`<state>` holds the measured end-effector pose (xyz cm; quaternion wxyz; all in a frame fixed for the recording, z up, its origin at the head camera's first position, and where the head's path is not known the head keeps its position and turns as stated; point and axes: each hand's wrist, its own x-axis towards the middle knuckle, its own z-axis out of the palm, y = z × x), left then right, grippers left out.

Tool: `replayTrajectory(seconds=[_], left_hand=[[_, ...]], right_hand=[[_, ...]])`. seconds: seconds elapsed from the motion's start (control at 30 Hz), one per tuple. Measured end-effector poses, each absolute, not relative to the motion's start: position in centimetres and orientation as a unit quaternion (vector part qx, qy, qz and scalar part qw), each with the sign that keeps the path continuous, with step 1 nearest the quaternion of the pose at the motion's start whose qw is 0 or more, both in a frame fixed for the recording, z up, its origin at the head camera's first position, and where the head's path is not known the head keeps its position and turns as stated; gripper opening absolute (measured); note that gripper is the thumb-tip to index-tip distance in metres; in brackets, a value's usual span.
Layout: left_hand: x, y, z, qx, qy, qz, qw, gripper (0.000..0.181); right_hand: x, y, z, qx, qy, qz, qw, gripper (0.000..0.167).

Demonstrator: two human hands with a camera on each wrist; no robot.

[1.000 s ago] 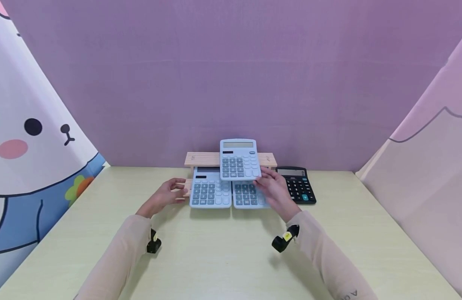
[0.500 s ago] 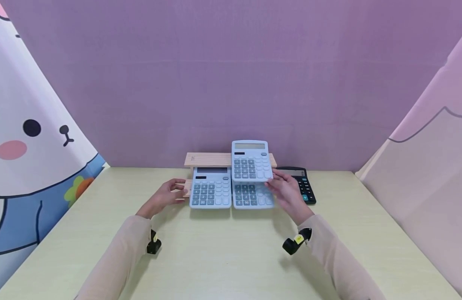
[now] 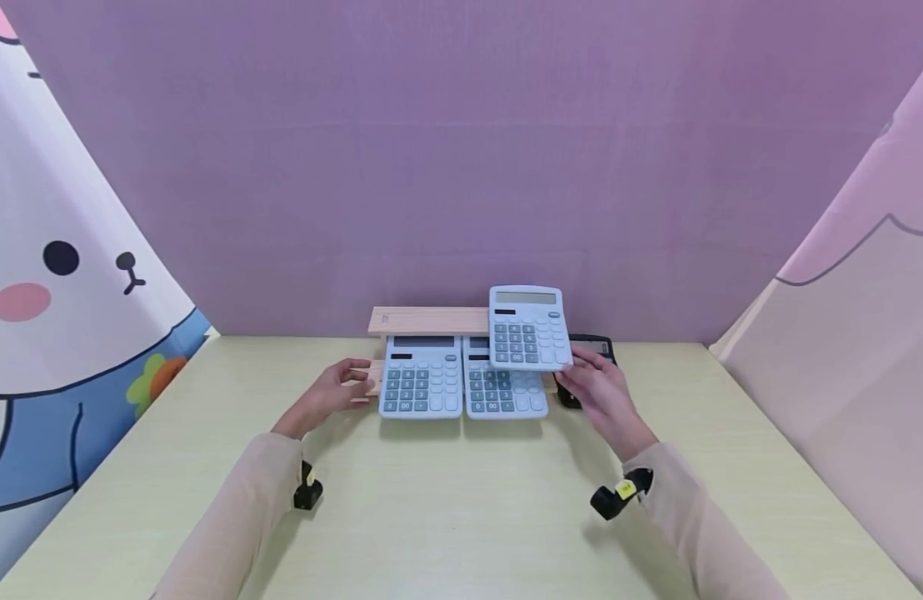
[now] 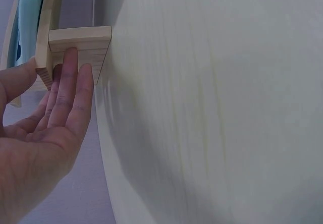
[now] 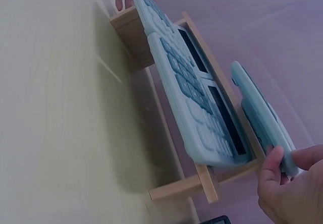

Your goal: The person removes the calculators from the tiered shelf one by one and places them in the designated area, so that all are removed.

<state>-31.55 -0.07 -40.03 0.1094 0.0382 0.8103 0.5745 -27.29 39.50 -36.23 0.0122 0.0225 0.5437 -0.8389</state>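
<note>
My right hand (image 3: 602, 400) pinches the lower right corner of a light blue calculator (image 3: 530, 327), raised over the right end of a wooden rack (image 3: 431, 321). In the right wrist view, thumb and fingers of that hand (image 5: 295, 183) grip the calculator's edge (image 5: 265, 118), apart from two others. Those two, a left calculator (image 3: 421, 379) and a right calculator (image 3: 505, 393), lean side by side on the rack. At the rack's left end is my left hand (image 3: 328, 397); the left wrist view has its thumb and fingers (image 4: 65, 98) around the wooden end (image 4: 81, 37).
A black calculator (image 3: 569, 398) lies at the rack's right, partly hidden by the raised calculator and my right hand. Behind the pale table (image 3: 446, 517) rises a purple backdrop (image 3: 461, 167). A cartoon-printed cloth (image 3: 94, 350) hangs at the left, a pink one (image 3: 866, 350) at the right.
The raised calculator and my right hand have moved to the right and slightly down, uncovering more of the right leaning calculator and covering part of the black one. My left hand has stayed in place.
</note>
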Motion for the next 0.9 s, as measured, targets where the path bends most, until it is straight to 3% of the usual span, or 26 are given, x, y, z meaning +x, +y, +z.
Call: replayTrajectory(seconds=[0.33,0.9], left_hand=[[-31.5,-0.1,-40.0,0.041,0.807,0.579,0.109,0.052],[-31.5,0.0,-40.0,0.041,0.813,0.571,0.105,0.051]], right_hand=[[-26.7,41.9,-36.3,0.012,0.545,-0.838,0.016,0.057],[-25.8,45.4,-36.5,-0.003,0.515,-0.857,0.005,0.042]])
